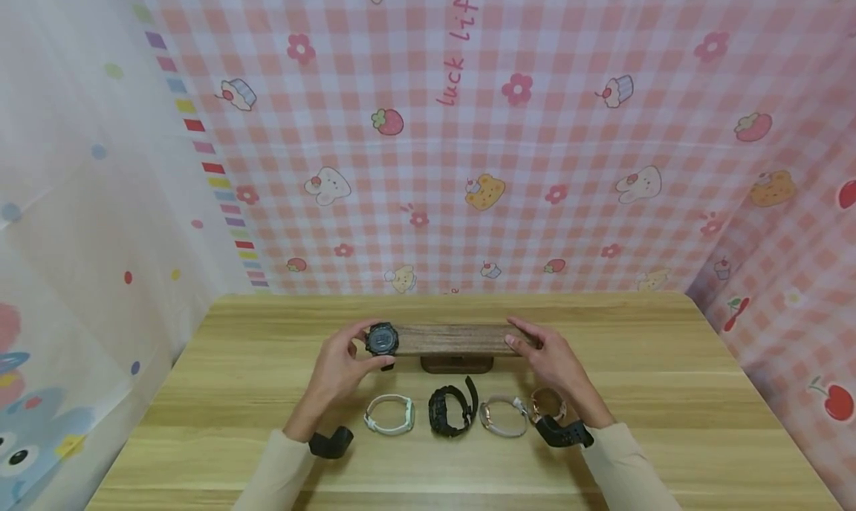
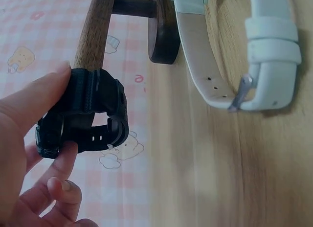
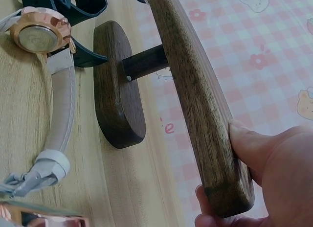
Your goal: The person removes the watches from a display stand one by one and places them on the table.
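A dark wooden watch stand (image 1: 455, 339) with a long bar on a post and an oval base (image 3: 117, 85) stands on the table. Around the bar's left end sits a black digital watch (image 1: 383, 339), its strap looped about the wood. My left hand (image 1: 339, 362) pinches this watch between thumb and fingers, as the left wrist view shows closely. At the other end, my right hand (image 1: 550, 353) grips the bar (image 3: 210, 139), thumb on one side and fingers beneath.
In front of the stand lie a white-strapped watch (image 1: 389, 414), a black watch (image 1: 451, 411), a watch with a pale strap (image 1: 503, 416) and a rose-gold one (image 1: 550, 404). A checked cloth (image 1: 468, 147) hangs behind the wooden table (image 1: 221, 392).
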A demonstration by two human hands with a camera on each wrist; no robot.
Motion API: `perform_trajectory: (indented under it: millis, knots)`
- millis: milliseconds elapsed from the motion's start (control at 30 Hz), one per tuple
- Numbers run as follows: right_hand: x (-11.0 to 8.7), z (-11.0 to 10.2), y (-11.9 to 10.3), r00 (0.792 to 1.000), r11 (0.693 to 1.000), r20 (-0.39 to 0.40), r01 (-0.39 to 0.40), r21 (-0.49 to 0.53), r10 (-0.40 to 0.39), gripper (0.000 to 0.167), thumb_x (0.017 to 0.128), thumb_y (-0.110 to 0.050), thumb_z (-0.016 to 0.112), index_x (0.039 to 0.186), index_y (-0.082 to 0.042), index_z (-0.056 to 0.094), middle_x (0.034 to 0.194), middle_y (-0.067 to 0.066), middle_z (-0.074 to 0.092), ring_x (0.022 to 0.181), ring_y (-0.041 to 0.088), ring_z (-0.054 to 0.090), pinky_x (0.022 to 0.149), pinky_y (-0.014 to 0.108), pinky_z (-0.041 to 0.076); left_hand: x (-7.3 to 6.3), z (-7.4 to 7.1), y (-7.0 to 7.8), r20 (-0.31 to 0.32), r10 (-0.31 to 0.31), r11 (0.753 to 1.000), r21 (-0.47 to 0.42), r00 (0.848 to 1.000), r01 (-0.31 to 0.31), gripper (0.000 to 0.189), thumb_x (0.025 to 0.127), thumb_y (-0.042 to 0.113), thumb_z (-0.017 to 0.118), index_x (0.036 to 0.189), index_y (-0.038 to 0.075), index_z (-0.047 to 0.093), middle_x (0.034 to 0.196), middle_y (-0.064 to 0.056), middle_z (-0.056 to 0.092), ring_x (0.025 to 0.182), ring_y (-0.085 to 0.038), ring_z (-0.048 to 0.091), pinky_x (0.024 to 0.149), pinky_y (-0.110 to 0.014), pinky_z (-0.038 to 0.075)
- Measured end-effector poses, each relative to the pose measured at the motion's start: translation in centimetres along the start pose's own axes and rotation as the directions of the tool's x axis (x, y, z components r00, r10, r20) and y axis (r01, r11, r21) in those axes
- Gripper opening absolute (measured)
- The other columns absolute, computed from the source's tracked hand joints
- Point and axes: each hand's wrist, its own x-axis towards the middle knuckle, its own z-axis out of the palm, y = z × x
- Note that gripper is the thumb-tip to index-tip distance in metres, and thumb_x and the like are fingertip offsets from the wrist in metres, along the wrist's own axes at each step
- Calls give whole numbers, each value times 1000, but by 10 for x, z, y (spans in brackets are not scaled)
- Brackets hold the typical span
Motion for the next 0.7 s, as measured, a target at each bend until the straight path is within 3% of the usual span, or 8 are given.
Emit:
perform_trajectory:
  millis: [200,433,700]
  knots:
    - [-1,0,-1,1000,1000,-3,8,-3,-8,48,99,-31,62,144,-16,54,143,20,53,74,17,51,73,32,46,-6,-7,-5,-14,-41,997,-64,999,40,61,71,21,91,127,17,66,91,-6,64,57,-8,38,50,-20,30]
    - [-1,0,-1,1000,1000,6,-12,12,12,49,99,-31,62,144,-17,53,141,20,55,65,17,45,65,30,44,-14,-17,-9,-40,-54,997,-61,998,51,61,70,18,91,125,15,65,81,-5,59,60,-10,39,51,-19,29]
    - [0,1,0,1000,1000,-5,-8,8,8,49,99,-32,62,144,-17,53,142,20,53,69,17,47,68,31,44,-24,-27,-14,-49,-32,999,-21,998,31,59,71,11,90,124,11,63,71,-13,50,59,-9,38,53,-20,31]
